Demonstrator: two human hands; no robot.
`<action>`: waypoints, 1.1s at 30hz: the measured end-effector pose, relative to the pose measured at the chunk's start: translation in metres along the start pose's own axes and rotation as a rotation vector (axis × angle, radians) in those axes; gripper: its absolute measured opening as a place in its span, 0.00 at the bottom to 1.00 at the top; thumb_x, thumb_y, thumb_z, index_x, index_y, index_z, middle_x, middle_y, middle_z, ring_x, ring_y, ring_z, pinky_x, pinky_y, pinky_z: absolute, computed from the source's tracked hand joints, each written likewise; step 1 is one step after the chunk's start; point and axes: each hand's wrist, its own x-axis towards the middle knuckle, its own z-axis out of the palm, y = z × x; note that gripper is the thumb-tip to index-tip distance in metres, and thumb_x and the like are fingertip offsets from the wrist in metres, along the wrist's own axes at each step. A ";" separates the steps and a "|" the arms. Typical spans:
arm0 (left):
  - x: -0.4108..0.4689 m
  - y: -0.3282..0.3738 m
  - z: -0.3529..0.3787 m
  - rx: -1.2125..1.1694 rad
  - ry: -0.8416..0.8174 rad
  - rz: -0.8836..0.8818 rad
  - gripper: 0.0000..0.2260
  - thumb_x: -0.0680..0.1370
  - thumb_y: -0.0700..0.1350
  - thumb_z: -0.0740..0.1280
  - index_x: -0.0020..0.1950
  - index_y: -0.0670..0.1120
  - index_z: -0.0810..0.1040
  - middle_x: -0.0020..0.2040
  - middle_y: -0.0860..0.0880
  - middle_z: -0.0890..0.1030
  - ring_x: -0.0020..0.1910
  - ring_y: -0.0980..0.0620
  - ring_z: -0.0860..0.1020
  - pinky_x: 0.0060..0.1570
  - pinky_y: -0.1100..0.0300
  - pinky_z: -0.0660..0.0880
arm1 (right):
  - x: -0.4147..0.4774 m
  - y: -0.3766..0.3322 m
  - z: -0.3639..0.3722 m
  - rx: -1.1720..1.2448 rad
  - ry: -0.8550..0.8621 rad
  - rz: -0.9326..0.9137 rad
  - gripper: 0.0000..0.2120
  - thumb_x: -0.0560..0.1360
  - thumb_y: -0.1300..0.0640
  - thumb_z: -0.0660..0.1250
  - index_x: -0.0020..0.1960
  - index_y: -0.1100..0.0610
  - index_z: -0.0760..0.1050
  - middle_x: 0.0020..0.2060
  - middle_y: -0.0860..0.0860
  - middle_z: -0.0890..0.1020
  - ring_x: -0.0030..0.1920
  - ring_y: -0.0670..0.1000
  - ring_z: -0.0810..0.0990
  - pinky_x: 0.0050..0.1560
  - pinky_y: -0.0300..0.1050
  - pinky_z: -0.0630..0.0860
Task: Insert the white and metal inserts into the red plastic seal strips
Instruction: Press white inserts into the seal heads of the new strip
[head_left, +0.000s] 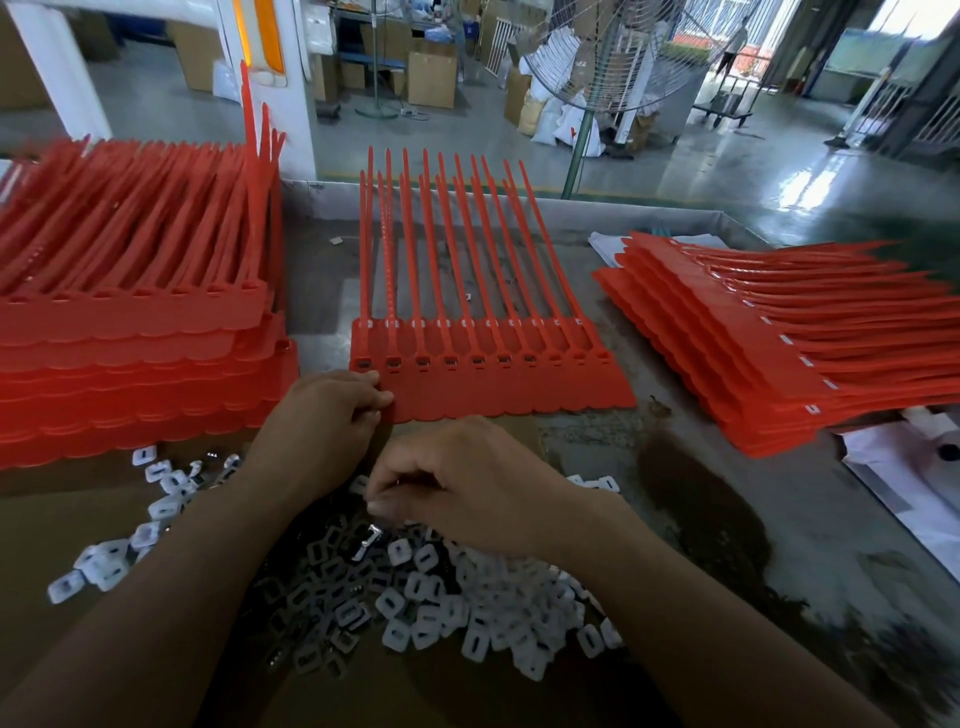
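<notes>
Steadying the red plastic seal strip sheet (519, 395), your left hand (327, 415) pinches its corner; your right hand (467, 483) curls over white and metal inserts (467, 613), hold unclear.

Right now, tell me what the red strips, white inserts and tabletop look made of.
The red strips: moulded plastic, satin, uniform colour, tails flexing. The white inserts: probably translucent plastic, milky and soft-edged. The tabletop: seemingly sheet metal, dull grey, stained; uncertain.
</notes>
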 end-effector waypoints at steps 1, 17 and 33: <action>0.000 0.000 0.000 -0.004 0.000 -0.002 0.12 0.73 0.36 0.65 0.56 0.43 0.80 0.62 0.46 0.76 0.63 0.49 0.71 0.61 0.63 0.61 | 0.000 0.001 0.000 0.025 0.024 -0.003 0.06 0.75 0.59 0.66 0.47 0.60 0.80 0.41 0.52 0.83 0.40 0.45 0.79 0.43 0.36 0.74; 0.002 0.000 0.000 0.045 -0.022 0.008 0.13 0.76 0.40 0.62 0.59 0.46 0.77 0.65 0.50 0.73 0.65 0.53 0.68 0.64 0.63 0.57 | -0.008 0.048 -0.043 0.084 0.374 0.271 0.07 0.73 0.59 0.68 0.39 0.49 0.75 0.33 0.42 0.79 0.35 0.37 0.78 0.39 0.29 0.74; 0.000 0.003 -0.001 0.012 0.012 0.013 0.12 0.76 0.38 0.63 0.58 0.45 0.79 0.64 0.50 0.74 0.64 0.53 0.69 0.54 0.73 0.53 | -0.004 0.124 -0.075 0.034 0.681 0.583 0.05 0.74 0.65 0.66 0.47 0.61 0.80 0.42 0.49 0.79 0.43 0.47 0.76 0.49 0.42 0.72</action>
